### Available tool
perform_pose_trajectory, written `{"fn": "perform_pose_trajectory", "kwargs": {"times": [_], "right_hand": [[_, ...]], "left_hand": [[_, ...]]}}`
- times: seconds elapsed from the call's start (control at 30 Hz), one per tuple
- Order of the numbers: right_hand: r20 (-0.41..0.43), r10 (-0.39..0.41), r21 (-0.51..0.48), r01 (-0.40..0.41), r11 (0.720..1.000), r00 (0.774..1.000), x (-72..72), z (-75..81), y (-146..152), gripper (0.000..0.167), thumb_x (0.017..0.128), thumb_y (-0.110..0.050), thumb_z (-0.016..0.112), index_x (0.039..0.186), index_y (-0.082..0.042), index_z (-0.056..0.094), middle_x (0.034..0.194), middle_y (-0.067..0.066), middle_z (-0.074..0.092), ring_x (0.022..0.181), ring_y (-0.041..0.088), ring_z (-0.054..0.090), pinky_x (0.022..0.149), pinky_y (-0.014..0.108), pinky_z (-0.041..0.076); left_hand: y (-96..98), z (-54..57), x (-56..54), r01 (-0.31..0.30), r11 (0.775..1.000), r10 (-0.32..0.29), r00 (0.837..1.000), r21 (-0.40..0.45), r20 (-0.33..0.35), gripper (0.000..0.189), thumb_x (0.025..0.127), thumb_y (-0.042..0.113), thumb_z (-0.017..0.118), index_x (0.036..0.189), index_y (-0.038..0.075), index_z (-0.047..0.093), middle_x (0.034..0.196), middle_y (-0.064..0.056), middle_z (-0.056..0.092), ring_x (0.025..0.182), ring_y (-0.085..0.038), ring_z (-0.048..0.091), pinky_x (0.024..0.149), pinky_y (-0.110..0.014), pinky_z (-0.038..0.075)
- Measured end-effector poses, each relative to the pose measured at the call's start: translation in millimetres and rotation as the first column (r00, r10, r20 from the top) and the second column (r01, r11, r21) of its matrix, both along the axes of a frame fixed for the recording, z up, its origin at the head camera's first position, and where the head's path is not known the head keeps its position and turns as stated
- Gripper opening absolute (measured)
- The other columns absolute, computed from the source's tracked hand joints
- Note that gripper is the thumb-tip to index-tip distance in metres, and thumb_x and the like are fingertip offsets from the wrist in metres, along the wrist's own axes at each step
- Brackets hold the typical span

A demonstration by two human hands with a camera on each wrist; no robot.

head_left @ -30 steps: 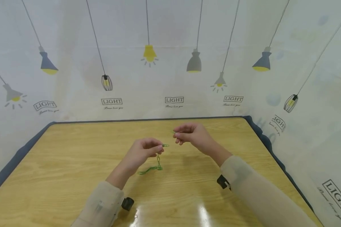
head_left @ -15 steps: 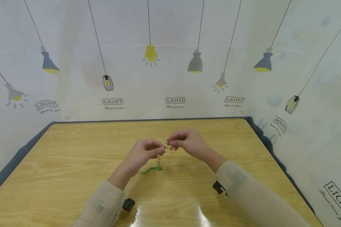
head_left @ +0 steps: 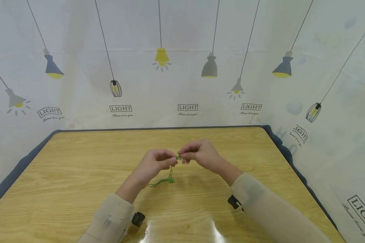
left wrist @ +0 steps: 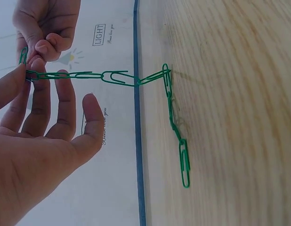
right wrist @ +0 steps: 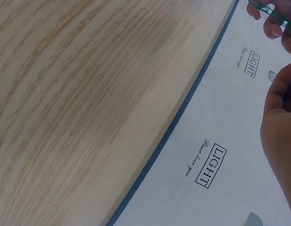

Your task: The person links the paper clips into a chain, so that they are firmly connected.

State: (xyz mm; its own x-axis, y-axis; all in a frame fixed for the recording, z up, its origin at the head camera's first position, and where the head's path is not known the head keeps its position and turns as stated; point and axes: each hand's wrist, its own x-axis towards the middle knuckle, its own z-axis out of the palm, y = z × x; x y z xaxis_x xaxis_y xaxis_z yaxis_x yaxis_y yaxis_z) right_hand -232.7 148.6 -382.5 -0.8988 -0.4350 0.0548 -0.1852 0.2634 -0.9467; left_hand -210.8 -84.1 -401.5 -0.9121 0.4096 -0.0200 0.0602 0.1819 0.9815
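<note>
Between thumb and forefinger, my left hand [head_left: 150, 166] pinches the top end of a chain of linked green paper clips [left wrist: 119, 76]. From there the chain hangs down, and its lower part [head_left: 162, 181] lies bent on the tabletop. Fingertip to fingertip with it, my right hand [head_left: 204, 154] pinches a single green paper clip [left wrist: 23, 55] against the chain's end clip. The fingers partly cover the spot where the two clips meet. In the right wrist view, only the edge of my right hand [right wrist: 279, 122] and part of the chain [right wrist: 277, 17] show.
Both hands are above a wood-grain table [head_left: 88, 162] with a dark blue edge [head_left: 158, 128]. Behind it hangs a pale backdrop [head_left: 146, 87] printed with lamps and the word LIGHT. A black wrist device [head_left: 138, 219] sits under the left cuff, another [head_left: 235, 201] under the right.
My right hand has come left and down, bringing its paper clip from apart to the chain's end clip. The left hand has stayed nearly in place, still pinching the chain.
</note>
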Motion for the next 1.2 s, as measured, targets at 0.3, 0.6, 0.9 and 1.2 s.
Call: {"fn": "perform_pose_trajectory", "kwargs": {"times": [0.3, 0.6, 0.9, 1.2], "right_hand": [[0.02, 0.03, -0.01, -0.03, 0.999, 0.999, 0.0, -0.9, 0.2, 0.012, 0.099, -0.003, 0.073, 0.107, 0.0, 0.08, 0.102, 0.03, 0.077, 0.079, 0.015, 0.072, 0.076, 0.031, 0.064], [0.032, 0.012, 0.011, -0.012, 1.0, 0.999, 2.0, -0.1, 5.6, 0.011, 0.099, -0.004, 0.073, 0.108, -0.001, 0.08, 0.101, 0.022, 0.078, 0.081, 0.015, 0.072, 0.079, 0.033, 0.065], [0.038, -0.029, 0.02, 0.028, 0.999, 0.999, -0.8, -1.2, 14.0, 0.012, 0.099, -0.008, 0.074, 0.108, -0.002, 0.079, 0.087, -0.001, 0.078, 0.08, 0.014, 0.072, 0.081, 0.035, 0.064], [-0.009, -0.018, 0.007, 0.018, 1.0, 1.0, -0.3, -0.2, 11.8, 0.015, 0.104, -0.009, 0.068, 0.108, 0.004, 0.072, 0.089, 0.002, 0.071, 0.08, 0.016, 0.067, 0.077, 0.029, 0.061]], "left_hand": [[0.2, -1.2, -0.8, -0.029, 1.0, 0.028, 0.999, -0.009, -0.023, 0.023, 0.107, 0.021, 0.065, 0.118, 0.003, 0.074, 0.113, -0.007, 0.077, 0.102, -0.017, 0.069, 0.108, -0.051, 0.056], [-4.1, -2.6, 0.5, -0.037, 0.999, 0.037, 0.999, -0.017, -0.016, 0.024, 0.108, 0.018, 0.064, 0.12, -0.001, 0.072, 0.11, -0.007, 0.077, 0.101, -0.017, 0.069, 0.107, -0.048, 0.057], [-2.0, -2.4, -0.6, -0.025, 0.999, 0.026, 1.0, -0.023, 0.01, 0.022, 0.106, 0.017, 0.067, 0.117, 0.001, 0.074, 0.103, -0.008, 0.079, 0.097, -0.015, 0.072, 0.105, -0.043, 0.058], [-1.3, -0.5, -1.9, -0.002, 0.999, 0.003, 1.0, -0.039, 0.031, 0.025, 0.107, 0.022, 0.066, 0.119, 0.001, 0.074, 0.1, -0.009, 0.076, 0.095, -0.016, 0.07, 0.103, -0.043, 0.059]]}}
